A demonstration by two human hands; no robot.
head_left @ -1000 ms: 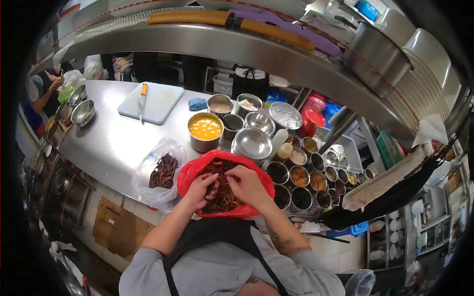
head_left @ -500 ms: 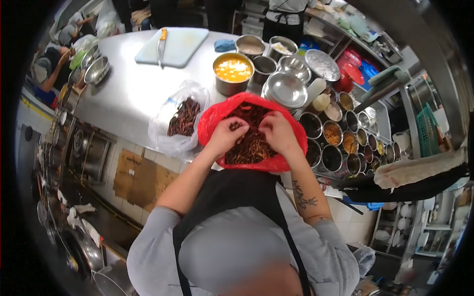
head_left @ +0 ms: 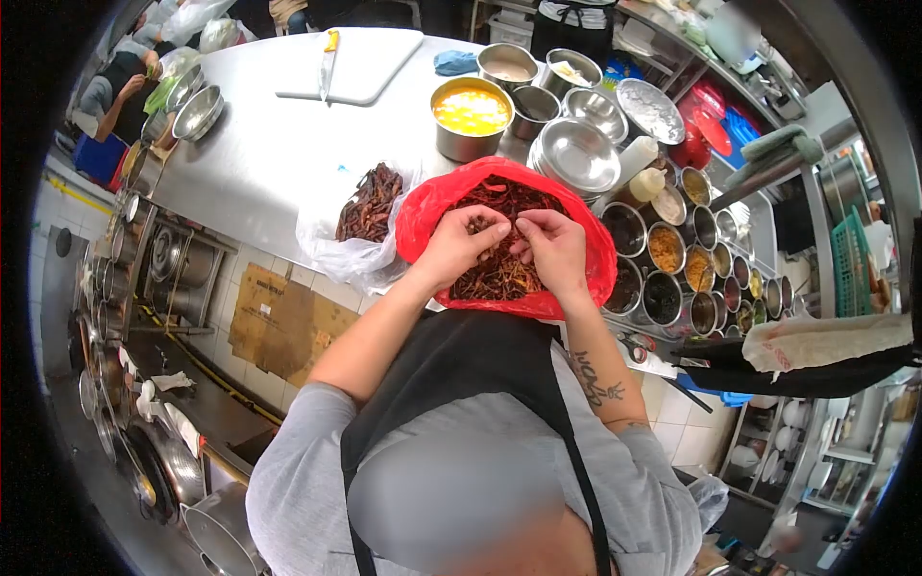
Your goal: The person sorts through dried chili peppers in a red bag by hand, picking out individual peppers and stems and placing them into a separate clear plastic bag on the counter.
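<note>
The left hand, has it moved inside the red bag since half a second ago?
Yes, slightly. The left hand has shifted toward the bag's middle, away from the red bag's left rim; its fingertips now nearly meet the right hand over the dried chillies.

two plastic bags of dried chillies sit on the steel counter, one red bag and one clear bag. one white cutting board carries one knife. one pot of yellow liquid stands by one blue cloth. one squeeze bottle stands beside the seasoning tins, too many and too small to count. two hands, the left hand and the right hand, are in the red bag.
</note>
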